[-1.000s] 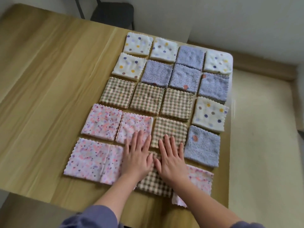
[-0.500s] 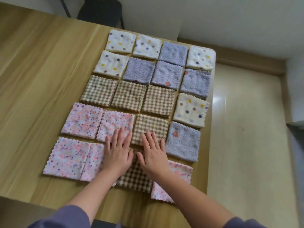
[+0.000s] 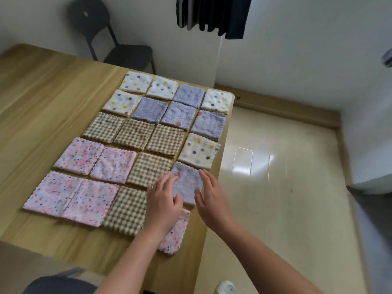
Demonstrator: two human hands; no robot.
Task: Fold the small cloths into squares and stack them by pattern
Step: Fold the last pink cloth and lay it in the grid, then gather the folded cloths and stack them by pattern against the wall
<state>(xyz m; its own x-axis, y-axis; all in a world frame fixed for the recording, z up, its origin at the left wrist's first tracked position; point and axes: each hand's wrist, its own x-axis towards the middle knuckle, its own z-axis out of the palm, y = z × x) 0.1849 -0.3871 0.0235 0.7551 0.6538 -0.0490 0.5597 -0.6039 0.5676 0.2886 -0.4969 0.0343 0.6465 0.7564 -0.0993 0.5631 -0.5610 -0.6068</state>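
Folded square cloths lie in a grid on the wooden table (image 3: 53,107): white polka-dot ones (image 3: 135,81) at the far end, purple ones (image 3: 149,109), brown checked ones (image 3: 133,134) and pink speckled ones (image 3: 78,155) nearer me. My left hand (image 3: 163,200) and right hand (image 3: 212,198) flank a purple cloth (image 3: 187,181) near the table's right edge. The fingers are fairly straight along its left and right sides, and both thumbs lie on its near part. The hands are blurred. A checked cloth (image 3: 127,211) and a pink cloth (image 3: 176,232) lie just below them.
The table's right edge (image 3: 214,187) runs close beside my right hand, with shiny floor (image 3: 275,187) beyond. A black chair (image 3: 118,49) stands behind the far end. Bare wood spreads to the left of the cloths. A dark curtain (image 3: 212,13) hangs above.
Both hands left the near checked cloth and moved right and forward to the purple cloth. The camera view lifted and turned right.
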